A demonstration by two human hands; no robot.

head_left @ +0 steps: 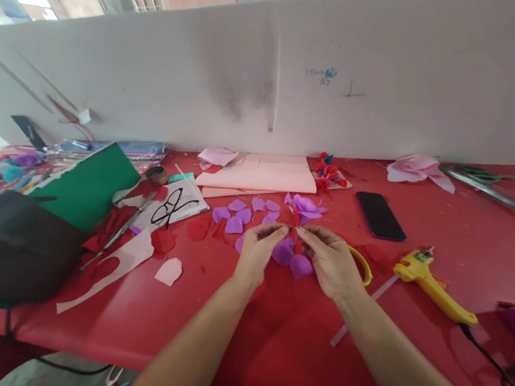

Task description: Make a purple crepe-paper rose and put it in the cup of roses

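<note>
In the middle of the table my left hand [262, 249] and my right hand [332, 259] meet, each closed in a pinch. Between their fingertips stands a small red piece [295, 214], like a rolled strip or petal; its exact kind is too small to make out. Under and around the fingers lie several purple petals [301, 266], with more purple petals [234, 225] just beyond the left hand. A purple flower [306, 206] rests behind the right fingertips. Beside my right hand, partly covered by it, is a yellow ring [361, 265].
At right lie a yellow glue gun [428, 283] with a clear glue stick, a black phone [381, 216] and scissors [482, 175]. Pink paper [255, 177], glasses [174, 207] and red flowers [330, 172] sit farther back. A dark box [14, 245] stands left; a white panel [149, 86] closes the back.
</note>
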